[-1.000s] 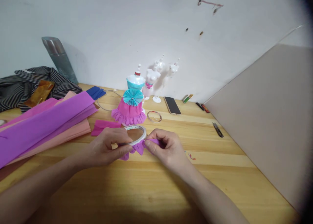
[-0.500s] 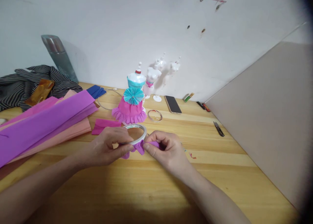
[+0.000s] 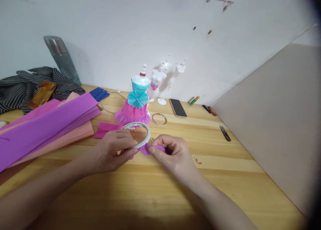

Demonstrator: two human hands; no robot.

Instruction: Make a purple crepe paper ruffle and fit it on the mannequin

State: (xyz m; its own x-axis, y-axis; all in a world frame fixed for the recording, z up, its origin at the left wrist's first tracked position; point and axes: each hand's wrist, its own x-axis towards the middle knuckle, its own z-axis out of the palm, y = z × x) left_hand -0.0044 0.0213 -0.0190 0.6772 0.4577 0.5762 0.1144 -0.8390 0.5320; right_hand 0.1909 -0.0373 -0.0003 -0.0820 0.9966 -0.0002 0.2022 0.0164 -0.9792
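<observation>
My left hand is closed around a white tape roll, held just above the wooden table. My right hand pinches a small ruffled piece of purple crepe paper right beside the roll. The two hands meet at the paper, and part of it is hidden under my fingers. Behind them stands a small mannequin wearing a pink and teal paper dress.
Long purple and peach crepe paper sheets lie at the left, with a pink scrap near my left hand. A white mannequin, phone, bracelet, snips, striped cloth and metal bottle sit further back. A grey panel bounds the right.
The tape roll has tilted up a little in my left hand. My right hand's fingers have closed further over the purple paper, so less of it shows.
</observation>
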